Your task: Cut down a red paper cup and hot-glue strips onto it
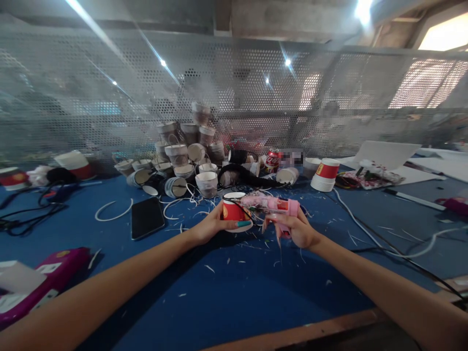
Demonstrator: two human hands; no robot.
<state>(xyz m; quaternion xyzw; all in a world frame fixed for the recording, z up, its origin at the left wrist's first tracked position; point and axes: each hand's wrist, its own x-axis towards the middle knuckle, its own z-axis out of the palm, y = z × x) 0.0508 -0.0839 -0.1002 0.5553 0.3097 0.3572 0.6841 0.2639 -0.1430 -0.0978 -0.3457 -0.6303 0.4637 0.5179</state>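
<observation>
- The work on the red paper cup (231,212) looks like it is only part done. Its red side is showing and has no pale cover like the cups in the pile.
- The pale cups (206,185) are heaped left of the middle of the frame. They look further along: their sides are covered, and some have thin loops on top, like tiny buckets. I can't tell if each one is all done.
- A red and white cup stack (325,175), right of the middle, has plain printed sides too, so that work seems left to do.
- The red paper cup is in the middle of the frame, just above the blue surface (204,302) or resting on it; I can't tell which.
- It is red with a yellow mark. A white round end faces up, and there is a white edge at the bottom. It gets wider lower down, so it may be upside down.
- The fingers of the left hand (206,226) hold this cup by its side, with the thumb (227,224) across the front.
- The fingers of the right hand (300,231) are wrapped round the handle of a pink glue gun (283,206). Its front end is right by the cup, but I can't see if they touch.
</observation>
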